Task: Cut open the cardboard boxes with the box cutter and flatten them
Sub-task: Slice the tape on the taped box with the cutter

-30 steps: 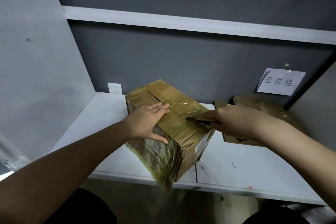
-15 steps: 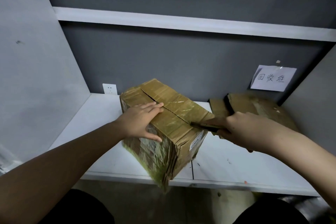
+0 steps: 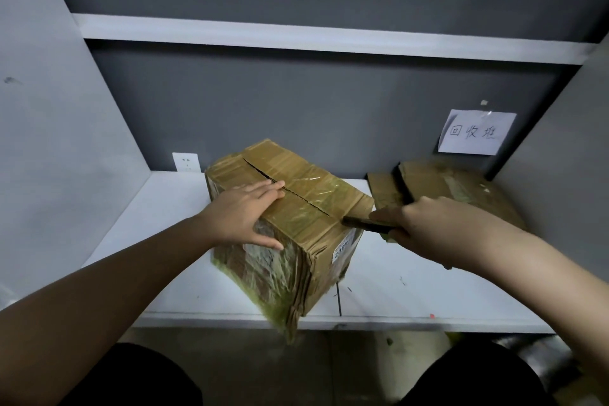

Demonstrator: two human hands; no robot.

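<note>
Head view, left hand (image 3: 246, 216) fingers flat on box (image 3: 306, 208) (taped), right hand (image 3: 425, 227) gripping cutter (image 3: 365, 223) at its edge

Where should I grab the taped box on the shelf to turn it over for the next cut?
Take the cardboard box by its two long side walls, one hand on each, from the shelf's front edge. The top seam is already slit, so the flaps give no firm hold, and one corner overhangs the shelf.
</note>
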